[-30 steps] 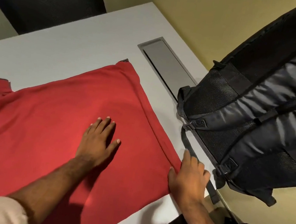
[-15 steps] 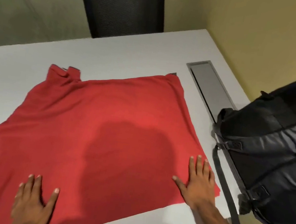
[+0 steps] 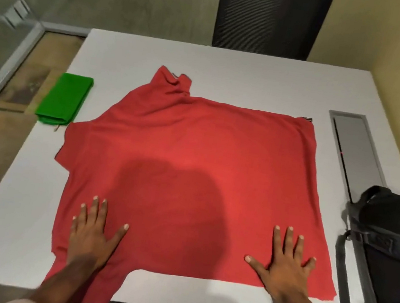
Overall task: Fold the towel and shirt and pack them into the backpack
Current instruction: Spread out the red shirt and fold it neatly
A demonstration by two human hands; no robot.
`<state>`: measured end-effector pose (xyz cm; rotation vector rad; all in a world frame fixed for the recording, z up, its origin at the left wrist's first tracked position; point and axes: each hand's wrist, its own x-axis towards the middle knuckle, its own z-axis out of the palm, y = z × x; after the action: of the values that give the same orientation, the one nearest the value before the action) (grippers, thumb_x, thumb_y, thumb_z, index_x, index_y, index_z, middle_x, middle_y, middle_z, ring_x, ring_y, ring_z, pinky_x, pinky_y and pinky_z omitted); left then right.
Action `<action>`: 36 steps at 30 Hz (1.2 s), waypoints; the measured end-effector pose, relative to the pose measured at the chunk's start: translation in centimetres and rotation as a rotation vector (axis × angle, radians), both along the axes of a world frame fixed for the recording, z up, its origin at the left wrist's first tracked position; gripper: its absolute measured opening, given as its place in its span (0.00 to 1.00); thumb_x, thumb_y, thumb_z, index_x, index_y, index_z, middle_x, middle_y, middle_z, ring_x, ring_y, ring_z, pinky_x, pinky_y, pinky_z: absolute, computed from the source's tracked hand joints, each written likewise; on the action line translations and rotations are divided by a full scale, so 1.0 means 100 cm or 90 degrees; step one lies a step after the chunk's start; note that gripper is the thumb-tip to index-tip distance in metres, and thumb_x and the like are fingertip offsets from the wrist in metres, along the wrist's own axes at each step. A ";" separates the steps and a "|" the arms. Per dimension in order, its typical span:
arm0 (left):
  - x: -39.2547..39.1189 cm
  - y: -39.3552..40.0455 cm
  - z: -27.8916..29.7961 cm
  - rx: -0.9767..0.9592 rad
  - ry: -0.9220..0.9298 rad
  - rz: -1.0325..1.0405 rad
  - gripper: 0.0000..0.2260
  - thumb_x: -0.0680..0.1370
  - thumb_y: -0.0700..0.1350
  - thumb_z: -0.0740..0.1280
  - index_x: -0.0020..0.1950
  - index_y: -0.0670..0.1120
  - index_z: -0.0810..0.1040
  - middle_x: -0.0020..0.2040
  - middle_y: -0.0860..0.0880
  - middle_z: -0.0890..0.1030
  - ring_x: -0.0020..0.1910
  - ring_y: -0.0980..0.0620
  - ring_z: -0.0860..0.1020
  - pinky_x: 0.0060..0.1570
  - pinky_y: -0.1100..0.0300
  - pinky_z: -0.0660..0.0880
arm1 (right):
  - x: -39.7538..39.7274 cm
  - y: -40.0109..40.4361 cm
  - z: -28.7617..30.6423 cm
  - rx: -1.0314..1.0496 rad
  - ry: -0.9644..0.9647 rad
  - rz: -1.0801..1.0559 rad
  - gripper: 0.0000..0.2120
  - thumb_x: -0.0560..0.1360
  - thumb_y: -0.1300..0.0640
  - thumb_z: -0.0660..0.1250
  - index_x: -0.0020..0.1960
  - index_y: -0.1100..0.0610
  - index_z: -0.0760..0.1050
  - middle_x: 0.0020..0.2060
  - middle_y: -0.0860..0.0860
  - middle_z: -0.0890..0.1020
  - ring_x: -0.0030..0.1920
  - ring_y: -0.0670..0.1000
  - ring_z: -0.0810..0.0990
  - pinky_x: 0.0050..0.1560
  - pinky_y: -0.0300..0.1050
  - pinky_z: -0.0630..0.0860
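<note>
Head view: shirt [image 3: 192, 165] is laid flat on the table [image 3: 254, 79], near edge overhanging slightly. Left hand [image 3: 93, 232] and right hand [image 3: 283, 261] are pressed on its lower corners, fingers [image 3: 288, 239] straight and spread, nothing gripped. Fabric is judged soft, light and limp; side edges or sleeve are best pinched. Towel [image 3: 64, 99], apparently already folded, lies left. Backpack [image 3: 390, 242] stands right, its strap close beside the hem.
</note>
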<state>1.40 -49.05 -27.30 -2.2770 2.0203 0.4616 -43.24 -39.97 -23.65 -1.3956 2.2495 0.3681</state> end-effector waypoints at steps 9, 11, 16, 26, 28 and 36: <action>-0.002 0.008 0.004 0.039 0.013 0.042 0.46 0.70 0.78 0.44 0.81 0.53 0.44 0.81 0.52 0.43 0.80 0.45 0.43 0.77 0.44 0.46 | -0.003 0.010 0.009 0.039 -0.008 -0.045 0.58 0.58 0.14 0.43 0.76 0.44 0.26 0.77 0.52 0.29 0.76 0.60 0.30 0.72 0.73 0.43; -0.001 0.006 0.003 0.046 0.010 0.040 0.47 0.69 0.79 0.45 0.81 0.54 0.43 0.81 0.52 0.42 0.80 0.45 0.42 0.77 0.44 0.45 | -0.005 0.010 0.009 0.040 -0.011 -0.041 0.58 0.58 0.14 0.43 0.76 0.44 0.25 0.76 0.52 0.28 0.76 0.60 0.29 0.71 0.74 0.42; -0.001 0.003 0.005 0.069 -0.008 0.043 0.49 0.66 0.80 0.44 0.81 0.55 0.42 0.81 0.52 0.41 0.80 0.45 0.41 0.77 0.44 0.44 | -0.007 0.013 0.006 0.039 -0.015 -0.024 0.59 0.58 0.13 0.44 0.75 0.44 0.25 0.76 0.53 0.28 0.75 0.61 0.28 0.69 0.76 0.41; 0.003 0.001 0.006 0.077 0.021 0.011 0.47 0.69 0.80 0.45 0.81 0.54 0.42 0.81 0.51 0.40 0.80 0.45 0.40 0.77 0.43 0.44 | -0.006 0.028 0.007 -0.014 -0.014 -0.036 0.58 0.62 0.16 0.47 0.77 0.47 0.28 0.77 0.55 0.31 0.77 0.59 0.31 0.73 0.67 0.35; 0.002 0.008 0.014 0.038 0.044 -0.002 0.46 0.71 0.78 0.46 0.81 0.51 0.47 0.82 0.48 0.45 0.80 0.43 0.44 0.77 0.42 0.49 | -0.003 0.041 0.010 -0.060 -0.026 -0.015 0.54 0.66 0.19 0.48 0.79 0.49 0.33 0.79 0.53 0.35 0.78 0.55 0.32 0.76 0.61 0.36; 0.006 0.081 0.010 0.021 0.062 -0.244 0.41 0.72 0.75 0.52 0.80 0.55 0.58 0.81 0.53 0.55 0.79 0.46 0.53 0.75 0.42 0.56 | -0.007 0.087 0.013 -0.035 -0.021 0.017 0.49 0.72 0.24 0.50 0.80 0.51 0.38 0.79 0.54 0.40 0.79 0.58 0.40 0.77 0.55 0.42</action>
<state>2.04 -40.99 -26.28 -1.8151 2.3980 0.5741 -43.98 -31.27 -22.34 -1.4504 2.2323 0.2915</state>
